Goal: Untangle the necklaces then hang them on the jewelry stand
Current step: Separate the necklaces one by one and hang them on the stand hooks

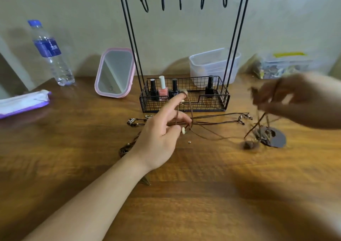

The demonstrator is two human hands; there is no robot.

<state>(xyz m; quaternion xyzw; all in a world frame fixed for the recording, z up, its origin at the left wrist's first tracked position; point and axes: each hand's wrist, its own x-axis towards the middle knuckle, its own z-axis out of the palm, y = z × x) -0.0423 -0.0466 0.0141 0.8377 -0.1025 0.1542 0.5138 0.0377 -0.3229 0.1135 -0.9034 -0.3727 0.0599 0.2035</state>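
Brown cord necklaces [212,123] lie tangled before the black wire jewelry stand [184,96]. My left hand [158,139] hooks one cord over its raised forefinger. My blurred right hand [299,100] pinches another cord.

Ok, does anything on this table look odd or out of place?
Yes: a small loose ring-shaped bead lies alone on the wooden table, just right of the left hand, apart from the brown cord necklaces. It may have come off one.

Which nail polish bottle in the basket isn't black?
The pink bottle with the white cap, second from the left in the wire basket. The other three bottles are black with black caps.
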